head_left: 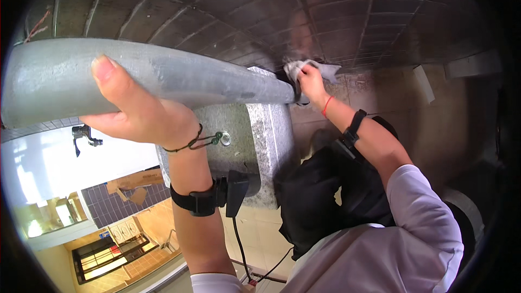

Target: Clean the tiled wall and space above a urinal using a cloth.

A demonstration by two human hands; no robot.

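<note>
Left hand (142, 113) is clasping the grey pipe (206, 76) at left, fingers mostly hidden, probably steadying it. Farther right, right hand (311, 84) is pinching a grey rag (329, 70) by the pipe's far end, likely for control.

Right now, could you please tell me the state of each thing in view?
Left hand: against the grey pipe, thumb extended
Right hand: closed on the light cloth
Grey pipe: bare, unevenly toned
Light cloth: crumpled
Left-arm strap: fastened
Right-arm strap: fastened
Red bracelet: worn
</note>
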